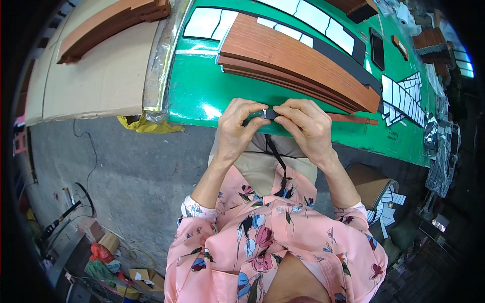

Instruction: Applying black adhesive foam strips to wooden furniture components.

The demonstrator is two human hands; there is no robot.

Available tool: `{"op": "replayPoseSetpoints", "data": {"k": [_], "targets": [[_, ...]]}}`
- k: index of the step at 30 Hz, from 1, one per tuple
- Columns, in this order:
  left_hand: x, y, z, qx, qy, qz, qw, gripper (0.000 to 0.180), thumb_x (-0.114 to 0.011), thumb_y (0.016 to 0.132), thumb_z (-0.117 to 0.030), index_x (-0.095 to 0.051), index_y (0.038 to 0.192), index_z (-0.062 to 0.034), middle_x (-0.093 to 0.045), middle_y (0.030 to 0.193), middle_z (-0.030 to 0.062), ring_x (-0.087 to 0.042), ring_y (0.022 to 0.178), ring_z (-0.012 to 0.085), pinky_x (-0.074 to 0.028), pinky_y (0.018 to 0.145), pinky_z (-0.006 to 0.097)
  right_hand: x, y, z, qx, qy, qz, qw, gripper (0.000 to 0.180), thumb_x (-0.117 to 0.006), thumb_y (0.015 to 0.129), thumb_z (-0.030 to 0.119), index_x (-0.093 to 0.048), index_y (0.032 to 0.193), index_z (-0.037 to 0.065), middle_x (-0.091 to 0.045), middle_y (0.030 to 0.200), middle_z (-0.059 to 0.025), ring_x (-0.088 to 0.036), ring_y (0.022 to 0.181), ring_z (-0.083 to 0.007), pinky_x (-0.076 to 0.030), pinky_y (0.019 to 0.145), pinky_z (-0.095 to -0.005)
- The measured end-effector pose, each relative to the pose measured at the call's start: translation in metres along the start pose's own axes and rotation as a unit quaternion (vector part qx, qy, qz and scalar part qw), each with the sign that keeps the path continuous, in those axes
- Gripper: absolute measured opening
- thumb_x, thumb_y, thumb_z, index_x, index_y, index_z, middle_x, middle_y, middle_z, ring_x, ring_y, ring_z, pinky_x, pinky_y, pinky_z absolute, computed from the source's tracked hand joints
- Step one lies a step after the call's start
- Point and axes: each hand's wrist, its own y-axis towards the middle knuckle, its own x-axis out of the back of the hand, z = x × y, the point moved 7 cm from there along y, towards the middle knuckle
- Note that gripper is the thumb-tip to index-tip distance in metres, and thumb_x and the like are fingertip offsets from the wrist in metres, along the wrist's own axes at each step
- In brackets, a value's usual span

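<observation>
My left hand (pixel 233 126) and my right hand (pixel 309 127) meet over the near edge of the green table. Both pinch a small black piece (pixel 271 114) between thumb and fingertips. A pale, shiny bit shows at its left end, by my left fingertips; the exact kind is too small to tell. Just beyond my hands lies a stack of curved reddish-brown wooden boards (pixel 298 61). A thin reddish-brown strip (pixel 353 119) extends from beside my right hand along the table.
White-faced black strips (pixel 318 25) lie behind the boards, and more white pieces (pixel 403 96) overlap at right. A black phone-like slab (pixel 377 49) rests farther back. At left, another curved board (pixel 108 28) sits on cardboard (pixel 96 86). A bin (pixel 366 184) stands below the table.
</observation>
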Motion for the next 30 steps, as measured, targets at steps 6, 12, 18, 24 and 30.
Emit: {"op": "replayPoseSetpoints", "data": {"k": [6, 12, 18, 24, 30], "targets": [[0.000, -0.001, -0.001, -0.012, 0.008, 0.002, 1.000, 0.026, -0.077, 0.069, -0.008, -0.067, 0.093, -0.0044, -0.063, 0.085, 0.0062, -0.059, 0.075, 0.0149, -0.046, 0.061, 0.025, 0.000, -0.001, -0.001, -0.001, 0.005, -0.007, 1.000, 0.020, -0.074, 0.068, 0.009, -0.068, 0.087, 0.006, -0.063, 0.083, -0.0042, -0.060, 0.072, -0.0199, -0.050, 0.059, -0.0304], [0.000, -0.001, -0.002, -0.016, 0.006, -0.002, 1.000, 0.026, -0.077, 0.069, -0.007, -0.067, 0.093, -0.0039, -0.062, 0.085, 0.0065, -0.059, 0.074, 0.0149, -0.046, 0.060, 0.025, -0.001, -0.002, 0.001, 0.004, -0.004, -0.006, 1.000, 0.020, -0.074, 0.068, 0.009, -0.068, 0.087, 0.007, -0.063, 0.083, -0.0033, -0.060, 0.071, -0.0190, -0.049, 0.058, -0.0299], [-0.001, -0.002, -0.007, -0.047, 0.032, -0.001, 0.998, 0.029, -0.075, 0.068, -0.003, -0.064, 0.095, -0.0043, -0.062, 0.087, 0.0071, -0.059, 0.076, 0.0167, -0.046, 0.060, 0.026, -0.001, -0.006, -0.003, 0.004, 0.014, 0.007, 1.000, 0.025, -0.074, 0.067, 0.008, -0.068, 0.091, 0.006, -0.063, 0.089, -0.0049, -0.060, 0.073, -0.0187, -0.050, 0.060, -0.0293], [-0.005, -0.002, -0.017, -0.128, 0.074, -0.004, 0.989, 0.036, -0.072, 0.067, 0.004, -0.062, 0.100, -0.0068, -0.062, 0.090, 0.0087, -0.057, 0.075, 0.0212, -0.046, 0.060, 0.029, 0.010, -0.022, -0.010, -0.030, 0.069, -0.012, 0.997, 0.026, -0.068, 0.070, -0.002, -0.066, 0.095, 0.003, -0.062, 0.103, -0.0109, -0.063, 0.082, -0.0229, -0.053, 0.068, -0.0314], [-0.011, -0.006, -0.033, -0.199, 0.180, 0.011, 0.963, 0.034, -0.070, 0.063, 0.005, -0.065, 0.093, -0.0105, -0.061, 0.086, 0.0089, -0.058, 0.075, 0.0252, -0.047, 0.059, 0.034, 0.006, -0.028, -0.003, 0.016, 0.007, -0.061, 0.998, 0.022, -0.063, 0.069, 0.003, -0.066, 0.091, 0.006, -0.062, 0.097, -0.0085, -0.062, 0.082, -0.0238, -0.052, 0.062, -0.0321]]}}
